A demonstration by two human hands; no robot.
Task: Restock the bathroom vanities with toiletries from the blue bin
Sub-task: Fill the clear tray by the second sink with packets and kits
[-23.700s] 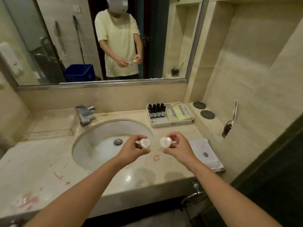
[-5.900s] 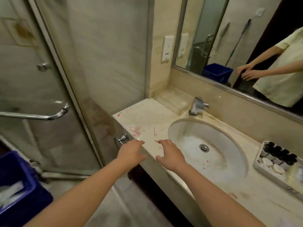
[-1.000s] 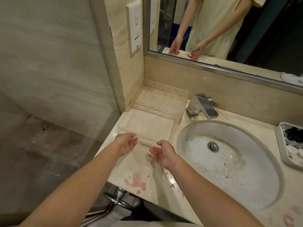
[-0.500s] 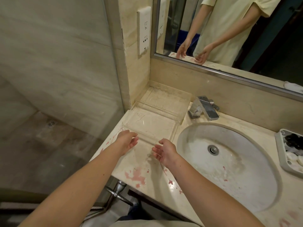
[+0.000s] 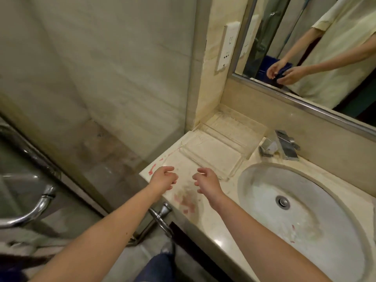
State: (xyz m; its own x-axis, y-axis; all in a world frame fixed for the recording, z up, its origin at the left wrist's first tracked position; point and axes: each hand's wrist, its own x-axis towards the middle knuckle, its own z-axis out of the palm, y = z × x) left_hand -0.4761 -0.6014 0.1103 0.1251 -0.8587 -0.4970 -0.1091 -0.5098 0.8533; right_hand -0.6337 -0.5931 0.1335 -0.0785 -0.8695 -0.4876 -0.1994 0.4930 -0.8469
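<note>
Between fetches: left hand (image 5: 162,178) and right hand (image 5: 207,183) hover apart, fingers loosely curled, holding nothing. Clear rectangular plastic tray (image 5: 213,157) sits just beyond the fingertips. Blue plastic bin (image 5: 264,64) shows only in the wall mirror (image 5: 289,21), so it's behind. Next, likely: turn round, grab toiletries.

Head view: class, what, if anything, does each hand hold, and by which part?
Nothing is held. The left hand and right hand, fingers loosely curled, are empty over the vanity counter.

Bathroom: oval sink (image 5: 305,210) set in marble vanity (image 5: 205,220); faucet (image 5: 282,146) behind sink, mirror (image 5: 317,47) above, glass shower door (image 5: 50,149) to sink's left.
</note>
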